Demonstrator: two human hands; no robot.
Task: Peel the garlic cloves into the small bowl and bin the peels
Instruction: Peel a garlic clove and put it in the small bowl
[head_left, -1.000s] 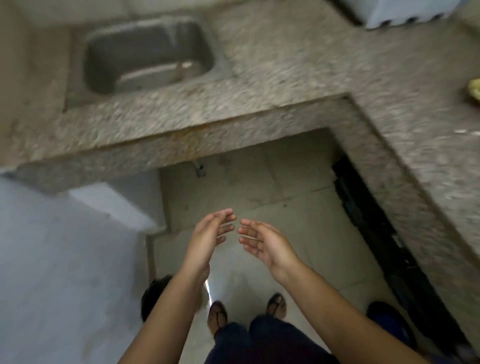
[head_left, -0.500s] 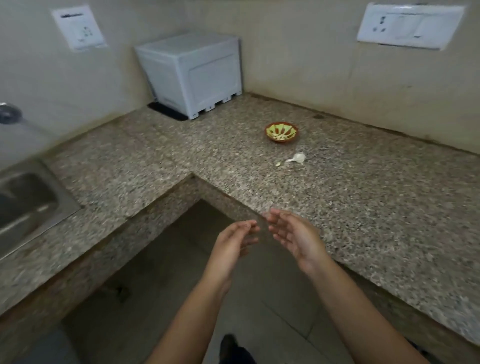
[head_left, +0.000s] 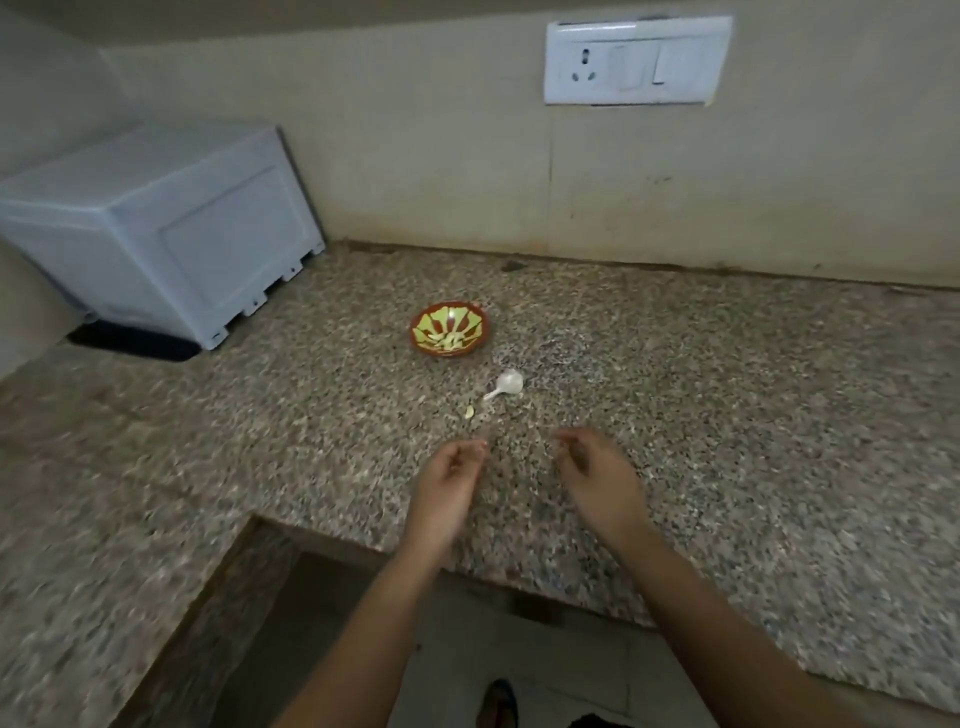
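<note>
Your left hand (head_left: 451, 483) and right hand (head_left: 597, 475) hover apart over the front of the bench (head_left: 727, 415). The fingers are loosely curled and nothing is visible in either. The small bowl (head_left: 451, 354) sits further back and holds peeled cloves (head_left: 449, 340). A garlic piece (head_left: 506, 385) and a small scrap (head_left: 469, 412) lie between the bowl and your hands. Judged step: taking up the remaining garlic. The next move calls for a short forward reach and a firm pinch.

- Both bare forearms (head_left: 691, 613) show uncovered along their whole visible length, down to the bottom edge.
- The left hand (head_left: 449, 483) and right hand (head_left: 597, 478) are bare; motion blur hides finer detail.
- At the bottom edge is one foot in a dark sandal (head_left: 497, 702) with a bluish rim.
- Beside it is a patch of dark cloth (head_left: 597, 722), too cropped to identify.
</note>
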